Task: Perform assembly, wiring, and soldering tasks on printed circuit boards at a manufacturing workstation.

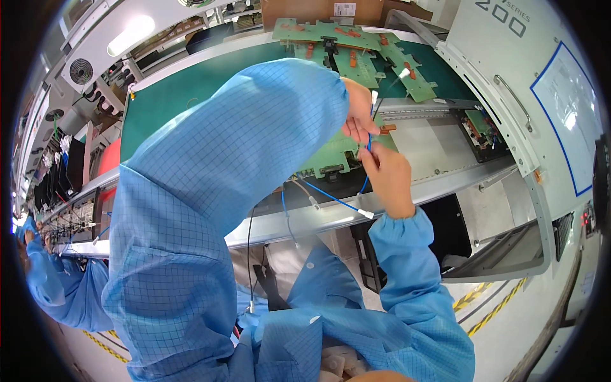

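My left hand [358, 114] reaches across the green circuit board [326, 158], its fingers curled at a blue wire [370, 141]. Just below, my right hand [389, 178] pinches the same wire between thumb and forefinger. A white connector [374, 97] stands up above the fingers; another white connector [404, 73] ends a thin dark lead beyond them. More leads hang over the front rail, among them a blue wire [331, 197] tipped with a white connector [365, 214]. An orange part [387, 128] shows beside my fingertips. My left sleeve hides much of the board.
Several green boards with orange parts [328, 35] lie stacked on the dark green surface [172, 86] at the back. A metal rail [445, 181] runs along the front. A white machine cabinet [509, 76] rises at right. At far left, another person's blue sleeve [48, 274] shows.
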A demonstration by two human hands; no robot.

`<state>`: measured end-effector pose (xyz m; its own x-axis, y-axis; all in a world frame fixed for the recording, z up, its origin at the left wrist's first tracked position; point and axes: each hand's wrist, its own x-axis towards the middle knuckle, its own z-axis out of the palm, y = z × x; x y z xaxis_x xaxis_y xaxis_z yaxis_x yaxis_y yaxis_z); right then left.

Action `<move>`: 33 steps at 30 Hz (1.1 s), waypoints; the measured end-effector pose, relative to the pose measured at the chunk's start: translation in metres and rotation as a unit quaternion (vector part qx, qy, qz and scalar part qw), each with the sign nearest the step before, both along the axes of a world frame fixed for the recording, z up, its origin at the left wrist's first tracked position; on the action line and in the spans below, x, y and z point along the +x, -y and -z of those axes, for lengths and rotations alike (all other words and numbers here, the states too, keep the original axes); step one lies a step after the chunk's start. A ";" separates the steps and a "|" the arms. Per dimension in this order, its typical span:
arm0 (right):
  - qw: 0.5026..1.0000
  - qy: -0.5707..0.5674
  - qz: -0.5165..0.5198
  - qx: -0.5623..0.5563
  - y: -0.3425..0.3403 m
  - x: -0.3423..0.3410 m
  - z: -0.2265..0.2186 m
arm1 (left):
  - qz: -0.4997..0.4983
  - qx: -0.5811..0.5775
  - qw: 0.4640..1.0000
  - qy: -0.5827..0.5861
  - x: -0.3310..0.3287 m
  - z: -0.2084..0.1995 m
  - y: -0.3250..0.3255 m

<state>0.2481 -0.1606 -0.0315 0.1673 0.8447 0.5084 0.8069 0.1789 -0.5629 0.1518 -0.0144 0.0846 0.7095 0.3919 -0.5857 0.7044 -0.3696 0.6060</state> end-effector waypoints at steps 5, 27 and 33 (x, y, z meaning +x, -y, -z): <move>0.999 0.044 0.019 0.007 0.018 -0.010 0.013 | 0.108 -0.048 0.990 -0.082 0.012 0.010 0.000; 0.942 0.318 0.100 -0.041 -0.050 0.035 0.014 | 0.257 0.306 0.906 -0.138 0.080 0.056 -0.064; 0.939 0.325 0.101 -0.041 -0.056 0.037 0.006 | 0.215 0.291 0.929 -0.079 0.072 0.068 -0.073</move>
<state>0.2847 -0.1051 -0.0379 0.0048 0.8702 0.4927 0.9978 -0.0368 0.0552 0.2234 0.0589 0.0165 0.7969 0.3749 -0.4738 0.4791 -0.8698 0.1175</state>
